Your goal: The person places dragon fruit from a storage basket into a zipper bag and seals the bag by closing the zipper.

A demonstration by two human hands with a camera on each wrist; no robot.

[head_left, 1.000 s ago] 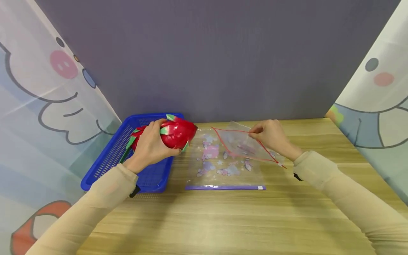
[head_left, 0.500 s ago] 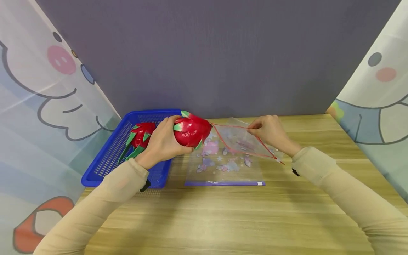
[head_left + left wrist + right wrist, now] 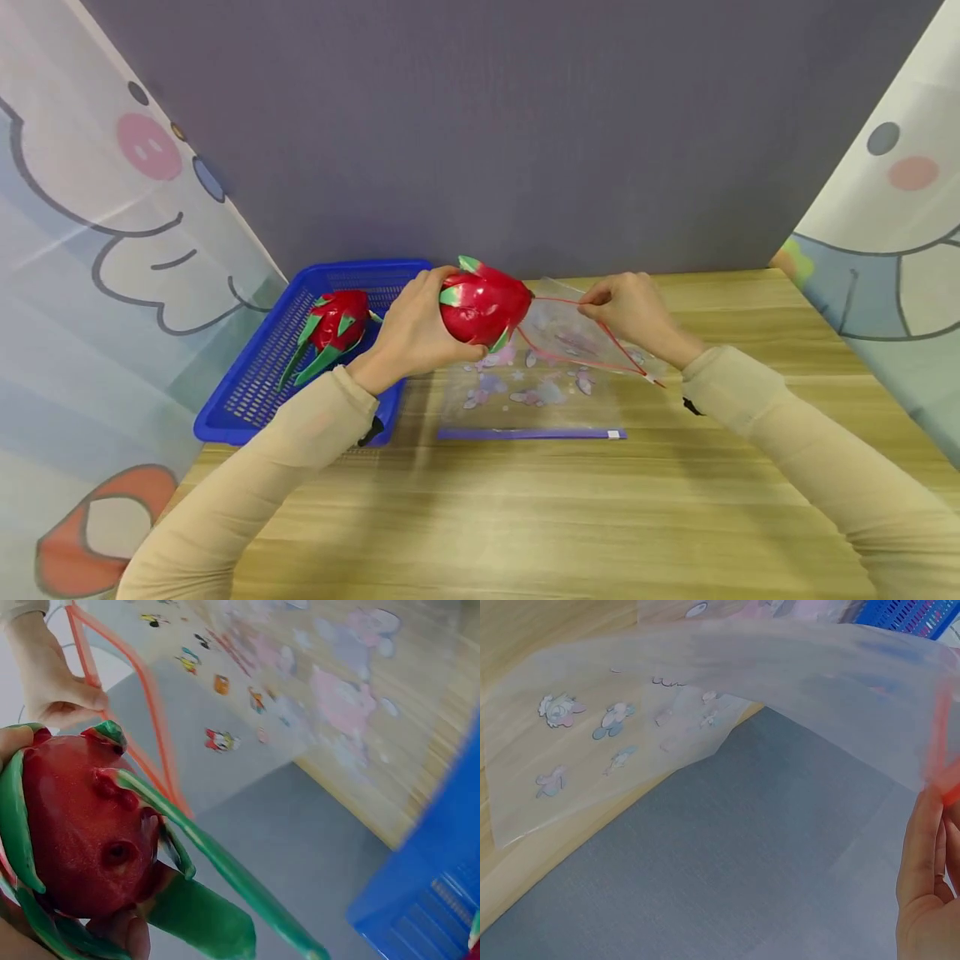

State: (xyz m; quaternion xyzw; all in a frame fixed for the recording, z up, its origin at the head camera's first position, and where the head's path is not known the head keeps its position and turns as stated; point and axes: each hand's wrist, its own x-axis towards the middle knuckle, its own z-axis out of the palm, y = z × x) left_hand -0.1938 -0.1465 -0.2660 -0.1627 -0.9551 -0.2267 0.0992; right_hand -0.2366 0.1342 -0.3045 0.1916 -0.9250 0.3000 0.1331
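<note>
My left hand (image 3: 412,329) grips a red dragon fruit (image 3: 486,304) with green-tipped scales, held in the air right of the basket. Its tip is at the mouth of a clear zip bag (image 3: 573,333) with a red edge; whether they touch I cannot tell. My right hand (image 3: 633,312) pinches the bag's red rim, and the mouth stands apart. In the left wrist view the dragon fruit (image 3: 90,825) shows its long green leaves near the red rim (image 3: 154,712). The right wrist view has the printed bag (image 3: 705,690) stretching away from my fingers (image 3: 922,847).
A blue basket (image 3: 247,375) at the left holds another dragon fruit (image 3: 337,325). Under the raised bag, a second printed zip bag with a purple slider strip (image 3: 525,434) lies flat on the wooden table (image 3: 525,517). A grey panel (image 3: 487,142) stands behind.
My left hand has carried the dragon fruit rightward, from over the basket to the red-edged bag's mouth. The other dragon fruit is now uncovered in the basket. My right hand has barely moved.
</note>
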